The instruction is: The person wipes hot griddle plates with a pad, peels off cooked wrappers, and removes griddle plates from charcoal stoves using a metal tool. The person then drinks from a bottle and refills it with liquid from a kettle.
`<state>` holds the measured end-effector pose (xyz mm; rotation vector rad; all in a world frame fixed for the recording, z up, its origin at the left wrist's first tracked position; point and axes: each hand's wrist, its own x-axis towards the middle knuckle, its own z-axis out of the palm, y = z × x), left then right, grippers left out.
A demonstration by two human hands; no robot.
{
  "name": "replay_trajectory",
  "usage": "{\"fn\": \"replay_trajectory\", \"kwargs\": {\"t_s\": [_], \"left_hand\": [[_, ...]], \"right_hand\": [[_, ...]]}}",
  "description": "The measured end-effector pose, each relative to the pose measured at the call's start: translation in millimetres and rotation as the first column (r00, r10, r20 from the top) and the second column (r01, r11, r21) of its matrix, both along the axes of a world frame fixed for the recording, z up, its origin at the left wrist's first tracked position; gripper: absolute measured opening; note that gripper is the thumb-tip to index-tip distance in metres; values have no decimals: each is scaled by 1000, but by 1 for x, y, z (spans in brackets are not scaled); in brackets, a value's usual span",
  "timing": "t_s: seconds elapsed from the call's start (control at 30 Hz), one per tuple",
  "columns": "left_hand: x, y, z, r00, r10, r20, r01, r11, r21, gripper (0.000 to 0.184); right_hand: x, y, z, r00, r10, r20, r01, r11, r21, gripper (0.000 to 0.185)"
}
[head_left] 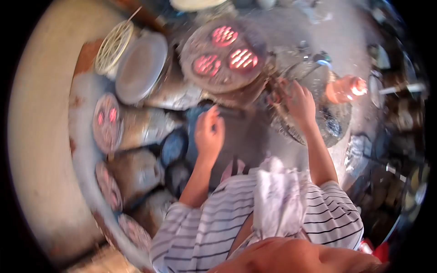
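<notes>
Round grey disc with three glowing red slotted holes [223, 50] sits just beyond the left hand [209, 132], which is loose, fingers half-curled. Right hand [299, 105] is at some blurry dark clutter [274, 98] beside the disc, can't tell if it's gripping anything.

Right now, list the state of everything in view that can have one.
Large round disc: three openings, glowing red
Upper-left small disc: two openings glowing red
Disc below it: no glow visible
Bottle: orange-tinted; fill unclear
Left hand: fingers partly curled
Right hand: grip too blurred to tell
</notes>
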<state>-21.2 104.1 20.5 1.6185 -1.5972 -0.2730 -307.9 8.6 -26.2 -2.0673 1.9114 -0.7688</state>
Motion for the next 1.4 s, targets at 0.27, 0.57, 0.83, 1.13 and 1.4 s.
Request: {"fn": "replay_trajectory", "kwargs": {"t_s": [0.27,0.57,0.83,1.13,1.4], "left_hand": [[-72,41,9,988,109,-109,-104,993,49,36],[-71,57,-36,368,323,-872,30,933,358,46],[-42,99,-96,187,371,-909,108,912,395,38],[-28,43,-72,117,262,-958,56,961,270,39],[-45,44,-73,10,185,-983,11,983,185,27]], "right_hand": [[38,-68,-40,895,153,419,-299,903,309,37],[69,86,0,487,163,858,-770,543,334,45],[117,138,-38,393,90,915,-879,328,346,57],[149,91,-48,268,-116,956,-860,419,292,48],[127,88,-28,470,-104,876,-809,347,475,54]]}}
